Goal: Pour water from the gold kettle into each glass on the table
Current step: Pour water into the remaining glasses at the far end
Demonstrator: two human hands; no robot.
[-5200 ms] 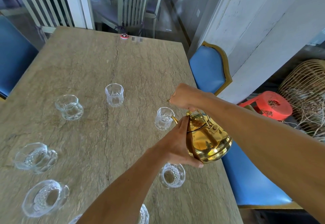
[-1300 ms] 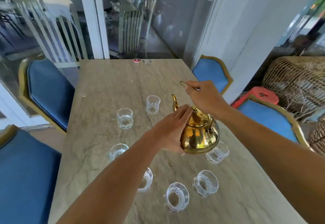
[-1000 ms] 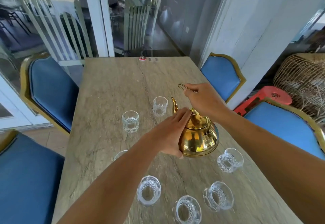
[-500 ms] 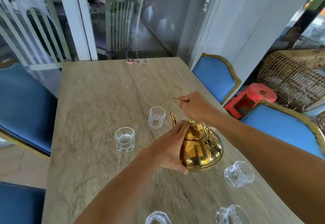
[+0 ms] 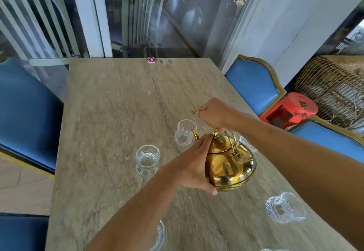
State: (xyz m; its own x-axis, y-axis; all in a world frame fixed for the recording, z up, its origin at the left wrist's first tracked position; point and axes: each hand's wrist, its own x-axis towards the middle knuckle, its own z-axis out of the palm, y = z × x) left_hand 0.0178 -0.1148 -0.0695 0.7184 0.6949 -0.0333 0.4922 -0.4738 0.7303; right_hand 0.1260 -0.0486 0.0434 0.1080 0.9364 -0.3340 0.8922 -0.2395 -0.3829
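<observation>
The gold kettle (image 5: 229,164) hangs above the stone table (image 5: 110,113), tilted with its spout over the rim of a far glass (image 5: 184,133). My right hand (image 5: 213,113) grips the kettle's wire handle from above. My left hand (image 5: 197,165) holds the kettle's left side, with fingertips on the lid by the knob and the thumb under the belly. A second glass (image 5: 147,159) stands to the left. Another glass (image 5: 283,207) lies near the right edge, one more (image 5: 247,144) is mostly hidden behind the kettle, and another (image 5: 158,237) is under my left forearm.
Blue chairs with gold trim stand on the left (image 5: 25,117) and on the right (image 5: 254,85). A red stool (image 5: 289,111) and a wicker basket (image 5: 334,87) sit beyond the right edge. A small red disc (image 5: 151,59) lies at the table's far edge.
The view has swung a little; the kettle now tilts further forward, its spout at the far glass. Both hands keep their hold.
</observation>
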